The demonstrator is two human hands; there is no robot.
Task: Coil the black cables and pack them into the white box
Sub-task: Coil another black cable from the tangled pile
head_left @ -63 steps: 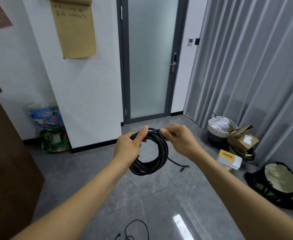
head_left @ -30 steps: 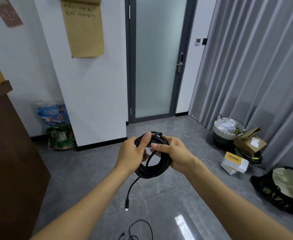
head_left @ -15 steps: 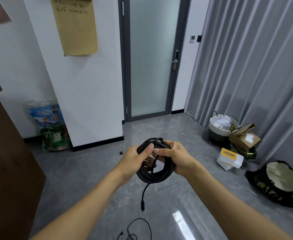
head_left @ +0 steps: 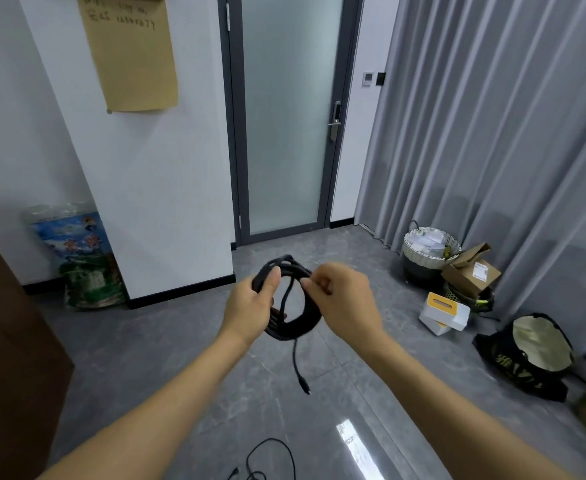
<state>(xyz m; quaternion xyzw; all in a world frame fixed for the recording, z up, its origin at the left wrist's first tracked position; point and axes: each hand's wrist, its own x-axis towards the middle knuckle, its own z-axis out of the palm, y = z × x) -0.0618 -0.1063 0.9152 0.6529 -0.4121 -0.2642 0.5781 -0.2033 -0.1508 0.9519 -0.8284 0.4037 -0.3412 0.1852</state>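
A second black cable [head_left: 271, 459] lies loose on the grey floor [head_left: 146, 358] nearest the camera, not yet coiled. Above it, the left hand [head_left: 250, 308] grips the side of the coiled black cable [head_left: 293, 329], thumb over the loops, while the right hand [head_left: 342, 299] pinches the strand at the top; the free end with its plug [head_left: 306, 388] dangles below. The tail probably wants wrapping snugly round the bundle, left grip firm so loops don't spring. Farther right, a white box with a yellow top [head_left: 445, 313] sits by the curtain [head_left: 492, 133].

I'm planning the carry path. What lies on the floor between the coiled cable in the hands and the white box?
Head view: only bare grey floor separates the coiled cable from the white box.
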